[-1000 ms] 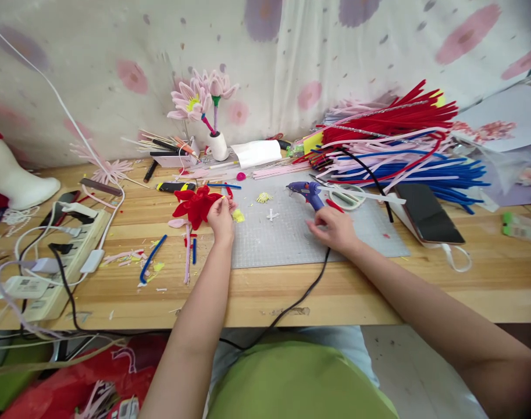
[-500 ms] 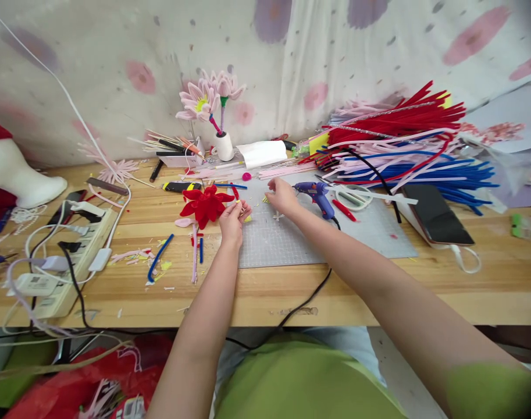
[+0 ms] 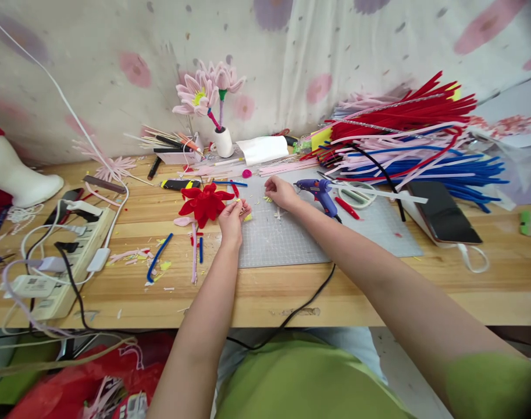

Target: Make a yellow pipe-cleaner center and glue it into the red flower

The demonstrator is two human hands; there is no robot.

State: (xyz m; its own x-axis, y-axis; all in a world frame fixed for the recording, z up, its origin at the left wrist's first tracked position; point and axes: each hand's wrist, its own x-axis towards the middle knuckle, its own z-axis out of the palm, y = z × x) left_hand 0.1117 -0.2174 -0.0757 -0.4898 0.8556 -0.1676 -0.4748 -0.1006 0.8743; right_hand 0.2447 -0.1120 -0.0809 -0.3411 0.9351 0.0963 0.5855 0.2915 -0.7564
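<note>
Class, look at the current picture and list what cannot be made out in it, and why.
All in the head view:
- What the left hand pinches: too small, partly behind its fingers.
- Whether the right hand touches the yellow piece: the hand hides it.
- The white form: cut off by the left edge.
- The adapter label's print: too small.

Single head-worn view, facing forward and down, bench at arm's reach, curtain behind

Illumination was even and moderately bright, with soft shadows; wide-angle distortion bent the margins, and the upper-right corner darkened.
</note>
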